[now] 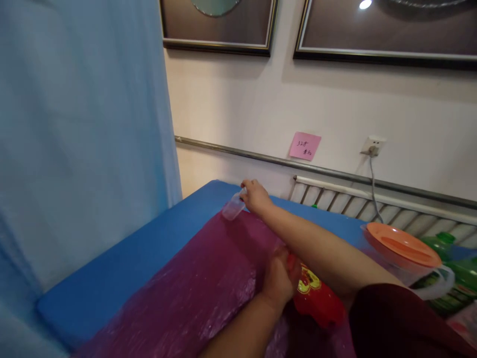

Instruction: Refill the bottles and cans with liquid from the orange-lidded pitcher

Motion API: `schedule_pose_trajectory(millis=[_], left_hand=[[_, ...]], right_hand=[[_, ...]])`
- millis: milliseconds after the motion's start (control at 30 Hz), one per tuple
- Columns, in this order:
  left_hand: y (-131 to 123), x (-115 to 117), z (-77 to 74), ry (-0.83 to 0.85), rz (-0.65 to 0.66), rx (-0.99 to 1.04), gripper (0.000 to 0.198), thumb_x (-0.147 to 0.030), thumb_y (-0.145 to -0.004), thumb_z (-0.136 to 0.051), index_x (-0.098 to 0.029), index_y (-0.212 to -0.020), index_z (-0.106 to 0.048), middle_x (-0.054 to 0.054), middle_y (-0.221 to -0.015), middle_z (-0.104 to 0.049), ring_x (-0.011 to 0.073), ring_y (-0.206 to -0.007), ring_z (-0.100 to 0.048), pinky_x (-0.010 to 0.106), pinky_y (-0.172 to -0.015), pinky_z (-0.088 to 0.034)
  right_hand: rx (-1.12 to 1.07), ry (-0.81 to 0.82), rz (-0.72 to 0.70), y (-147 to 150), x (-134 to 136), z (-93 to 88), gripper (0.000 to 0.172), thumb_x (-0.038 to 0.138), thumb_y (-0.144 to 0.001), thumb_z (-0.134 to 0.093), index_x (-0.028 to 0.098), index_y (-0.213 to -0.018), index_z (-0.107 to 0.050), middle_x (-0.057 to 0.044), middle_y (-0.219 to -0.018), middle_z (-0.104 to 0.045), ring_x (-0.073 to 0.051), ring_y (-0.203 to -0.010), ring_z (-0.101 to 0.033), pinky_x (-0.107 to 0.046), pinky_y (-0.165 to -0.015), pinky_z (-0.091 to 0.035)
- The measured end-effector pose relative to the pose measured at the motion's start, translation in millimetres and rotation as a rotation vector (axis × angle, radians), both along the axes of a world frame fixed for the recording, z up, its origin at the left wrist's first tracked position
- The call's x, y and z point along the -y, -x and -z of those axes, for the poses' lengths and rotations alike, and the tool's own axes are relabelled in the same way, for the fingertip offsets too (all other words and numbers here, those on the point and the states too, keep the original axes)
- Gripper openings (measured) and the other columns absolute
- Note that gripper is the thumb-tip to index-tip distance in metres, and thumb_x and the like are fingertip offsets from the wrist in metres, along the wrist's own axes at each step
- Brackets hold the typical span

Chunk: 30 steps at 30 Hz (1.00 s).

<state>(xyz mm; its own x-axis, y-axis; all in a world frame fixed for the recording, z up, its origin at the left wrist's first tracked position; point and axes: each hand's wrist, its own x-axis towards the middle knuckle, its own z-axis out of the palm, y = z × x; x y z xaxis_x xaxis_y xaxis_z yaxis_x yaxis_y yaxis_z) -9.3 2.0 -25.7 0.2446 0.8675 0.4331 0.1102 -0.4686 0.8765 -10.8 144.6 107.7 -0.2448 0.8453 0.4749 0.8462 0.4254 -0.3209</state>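
Note:
My right hand [255,196] reaches across to the far edge of a magenta plastic sheet [208,283] and is closed on a small clear plastic cup [233,207], which tilts down to the left. My left hand [280,278] lies nearer to me, under my right forearm, with its fingers wrapped on a red item with a gold emblem [316,296]. I cannot make out what that red item is. The sheet covers a blue padded surface [122,268].
A clear jug with an orange lid [404,247] stands at the right, with green bottles [452,258] behind it. A white radiator [372,201], a wall socket with a cable [372,146] and a pink note [304,145] are on the far wall. A blue curtain [74,124] hangs left.

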Motion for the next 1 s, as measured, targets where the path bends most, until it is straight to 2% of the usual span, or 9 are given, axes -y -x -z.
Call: schedule_pose_trajectory(millis=[133,233,333,433,500,667,867,1000], left_hand=[[7.3,4.8,-11.8,-0.315,-0.233,-0.096,0.021,-0.019,-0.091,-0.055,-0.022,-0.109,-0.065,0.011,-0.103,-0.072,0.0272,-0.099,-0.067,0.044,-0.091,-0.053],[12.8,9.3,-22.6,-0.585,-0.403,-0.115,0.022,-0.017,-0.092,-0.057,-0.022,-0.113,-0.061,0.01,-0.102,-0.071,0.0259,-0.099,-0.066,0.044,-0.092,-0.051],[14.2,12.8,-32.7,-0.756,-0.547,-0.133,0.044,-0.017,-0.09,-0.061,-0.021,-0.132,-0.051,0.014,-0.12,-0.064,0.0294,-0.116,-0.06,0.049,-0.101,-0.047],[11.5,14.5,-39.6,-0.837,-0.571,-0.273,0.07,-0.022,-0.087,-0.066,-0.02,-0.149,-0.035,0.021,-0.143,-0.051,0.036,-0.134,-0.048,0.055,-0.11,-0.041],[9.7,14.4,-41.8,-0.862,-0.53,-0.387,0.077,-0.023,-0.086,-0.066,-0.021,-0.154,-0.03,0.021,-0.151,-0.047,0.0377,-0.139,-0.044,0.057,-0.113,-0.037],[12.3,9.8,-44.0,-0.855,-0.475,-0.525,0.073,-0.024,-0.084,-0.064,-0.021,-0.152,-0.037,0.016,-0.142,-0.06,0.0351,-0.134,-0.052,0.054,-0.117,-0.03],[19.1,-0.6,-47.0,-0.816,-0.494,-0.569,0.054,-0.025,-0.085,-0.059,-0.024,-0.139,-0.052,0.012,-0.132,-0.067,0.0315,-0.125,-0.059,0.052,-0.117,-0.027],[20.9,-5.2,-46.8,-0.815,-0.499,-0.551,0.055,-0.019,-0.082,-0.06,-0.025,-0.136,-0.054,0.011,-0.132,-0.066,0.0309,-0.126,-0.057,0.051,-0.117,-0.027]], right_hand=[[-0.102,-0.149,0.032,-56.8,64.8,4.1,0.027,0.029,-0.097,-0.058,0.021,-0.122,-0.054,-0.013,-0.123,-0.058,-0.025,-0.116,-0.055,-0.042,-0.101,-0.045],[-0.23,-0.45,-0.009,-103.4,124.0,10.8,0.025,0.034,-0.098,-0.057,0.023,-0.12,-0.05,-0.01,-0.114,-0.059,-0.026,-0.111,-0.057,-0.046,-0.1,-0.048],[-0.3,-0.666,0.005,-138.8,174.8,23.4,0.029,0.03,-0.097,-0.061,0.025,-0.122,-0.047,-0.008,-0.108,-0.057,-0.025,-0.106,-0.058,-0.046,-0.095,-0.051],[-0.349,-0.66,0.044,-159.1,203.9,40.9,0.031,0.027,-0.096,-0.062,0.025,-0.123,-0.047,-0.008,-0.108,-0.058,-0.025,-0.105,-0.059,-0.046,-0.093,-0.052],[-0.4,-0.623,0.045,-166.8,211.6,52.9,0.031,0.029,-0.096,-0.062,0.025,-0.123,-0.048,-0.009,-0.11,-0.059,-0.025,-0.105,-0.061,-0.047,-0.094,-0.053],[-0.504,-0.545,0.017,-177.4,213.5,71.6,0.03,0.033,-0.095,-0.063,0.025,-0.122,-0.051,-0.008,-0.11,-0.062,-0.024,-0.104,-0.063,-0.043,-0.09,-0.055],[-0.464,-0.48,0.022,-185.9,211.1,73.1,0.039,0.04,-0.097,-0.06,0.022,-0.131,-0.055,-0.013,-0.121,-0.065,-0.026,-0.114,-0.064,-0.043,-0.095,-0.055],[-0.423,-0.359,0.102,-190.2,206.9,74.3,0.035,0.041,-0.102,-0.051,0.021,-0.129,-0.061,-0.01,-0.108,-0.071,-0.023,-0.095,-0.069,-0.038,-0.084,-0.057]])
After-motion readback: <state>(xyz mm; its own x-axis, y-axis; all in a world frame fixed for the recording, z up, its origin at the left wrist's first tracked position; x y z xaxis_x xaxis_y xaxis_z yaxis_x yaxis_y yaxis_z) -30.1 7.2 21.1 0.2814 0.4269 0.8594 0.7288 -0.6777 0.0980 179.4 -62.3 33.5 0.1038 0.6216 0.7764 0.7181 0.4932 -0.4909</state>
